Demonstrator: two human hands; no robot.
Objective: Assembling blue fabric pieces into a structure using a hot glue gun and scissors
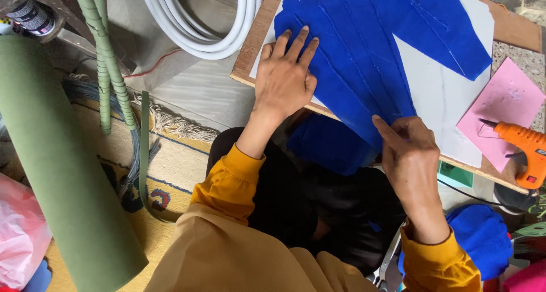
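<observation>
Blue felt petals (364,53) fanned, overlapping, on white sheet (438,93) over wooden board (259,38). Left hand (284,78) flat, fingers spread wide, pressing fan near board's left edge. Right hand (409,155) at near edge, fingers pinched narrow on fan's lower tip. Step looks like aligning petals (gathering point at bottom). Orange glue gun (526,149) by pink sheet (503,107) at right edge; fixing tip likely calls for it. Green felt roll (62,167) on floor.
</observation>
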